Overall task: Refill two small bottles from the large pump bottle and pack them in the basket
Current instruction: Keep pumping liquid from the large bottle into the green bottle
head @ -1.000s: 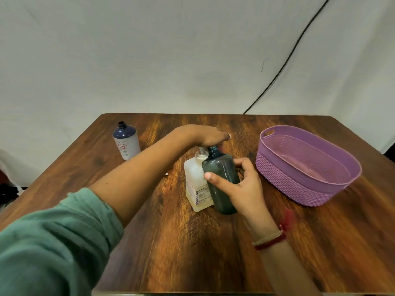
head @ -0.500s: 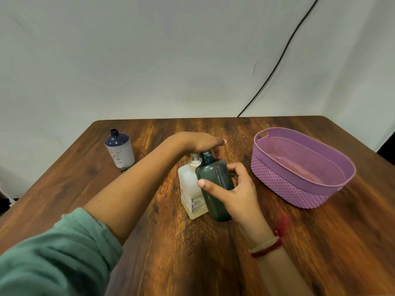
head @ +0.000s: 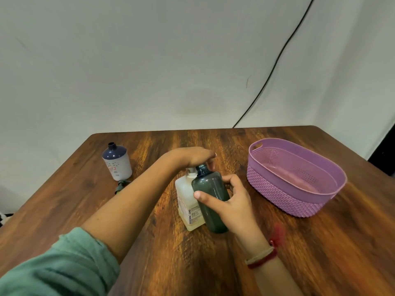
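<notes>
Right now the left hand (head: pixel 192 158) lies palm-down on the pump head of the large pump bottle (head: pixel 186 195), fingers stretched forward and drooping over it, so the head itself is hidden. That cream bottle with a printed label stands upright at the middle of the wooden table (head: pixel 171 263). The dark green bottle (head: pixel 210 189) stands touching its right side, neck open and right under the left hand's fingers. The right hand (head: pixel 233 207) grips the green bottle's body, thumb across the front and fingers curled round the back. A blue-and-white bottle (head: pixel 117 165) stands uncapped, well apart at the table's far left, with a small dark cap piece (head: pixel 119 185) lying just in front of it. The purple basket (head: pixel 275 193) sits to the right, near the green bottle but not touching it, with no bottle in it. There is a green sleeve (head: pixel 59 268) on the left arm and a red-and-beige thread bracelet (head: pixel 261 258) on the right wrist. A black cable (head: pixel 273 67) runs down the white backdrop.
</notes>
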Demonstrator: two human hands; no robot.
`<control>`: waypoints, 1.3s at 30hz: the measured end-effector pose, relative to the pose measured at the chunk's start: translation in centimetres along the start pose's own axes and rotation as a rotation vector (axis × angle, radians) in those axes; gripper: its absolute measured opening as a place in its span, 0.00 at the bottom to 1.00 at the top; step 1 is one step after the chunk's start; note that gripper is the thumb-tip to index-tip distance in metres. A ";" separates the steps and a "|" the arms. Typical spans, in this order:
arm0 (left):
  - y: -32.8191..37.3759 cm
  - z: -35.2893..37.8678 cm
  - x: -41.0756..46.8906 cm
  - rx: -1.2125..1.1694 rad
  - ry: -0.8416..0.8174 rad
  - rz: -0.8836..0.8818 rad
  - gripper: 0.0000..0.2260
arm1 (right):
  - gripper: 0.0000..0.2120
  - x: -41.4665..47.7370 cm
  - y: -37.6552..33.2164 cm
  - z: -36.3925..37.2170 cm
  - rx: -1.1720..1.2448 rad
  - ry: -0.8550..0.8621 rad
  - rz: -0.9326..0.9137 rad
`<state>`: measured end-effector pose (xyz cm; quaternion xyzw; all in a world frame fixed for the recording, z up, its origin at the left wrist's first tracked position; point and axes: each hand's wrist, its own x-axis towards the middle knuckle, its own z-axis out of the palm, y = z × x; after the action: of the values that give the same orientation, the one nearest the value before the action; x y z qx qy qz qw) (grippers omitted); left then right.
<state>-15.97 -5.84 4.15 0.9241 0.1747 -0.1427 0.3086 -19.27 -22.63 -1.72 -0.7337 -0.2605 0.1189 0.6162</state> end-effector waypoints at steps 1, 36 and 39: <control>-0.3 0.3 0.1 -0.009 -0.007 -0.011 0.22 | 0.33 -0.1 0.1 0.0 -0.006 -0.002 0.008; 1.6 -0.5 -2.0 0.091 -0.005 -0.045 0.20 | 0.27 -0.4 -0.4 -0.2 0.059 -0.001 0.023; 1.6 0.0 -2.0 0.166 -0.045 -0.068 0.17 | 0.26 -0.2 0.2 0.2 0.056 0.003 0.035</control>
<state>-17.10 -7.49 5.69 0.9365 0.1867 -0.1881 0.2297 -19.50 -22.61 -2.01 -0.7209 -0.2430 0.1358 0.6347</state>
